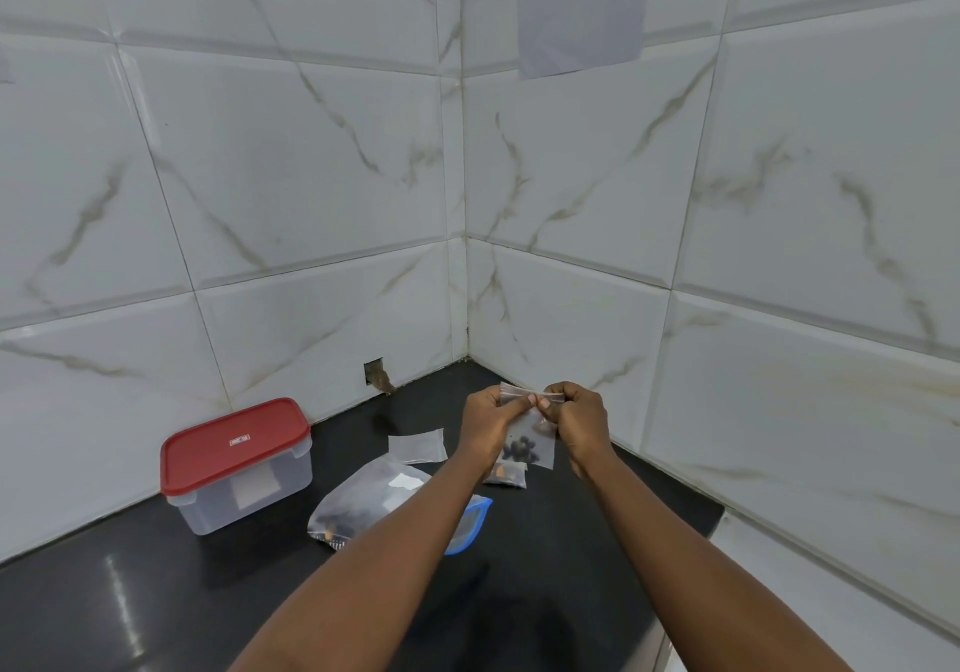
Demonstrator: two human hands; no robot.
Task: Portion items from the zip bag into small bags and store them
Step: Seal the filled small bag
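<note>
Portioning looked midway: left hand [491, 411] and right hand [574, 414] pinched the top of a small clear plastic bag [525, 442] of dark pieces above the black counter [524, 557]. Another filled small bag [506, 475] lay below, the blue-edged zip bag [374, 502] stood part full, and the red-lidded plastic box [236, 463] was closed.

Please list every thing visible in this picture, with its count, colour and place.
held small bag: 1, clear, dark items inside, between the hands
filled small bag: 1, clear, counter, below the held one
flat small bag: 1, clear, counter, left of the hands
zip bag: 1, clear with blue zip, counter, partly behind left forearm
container: 1, clear, red lid, counter left
paper sheet: 1, white, right wall
counter: 1, black, tiled corner
left hand: 1, pinches held bag's top
right hand: 1, pinches same top
</note>
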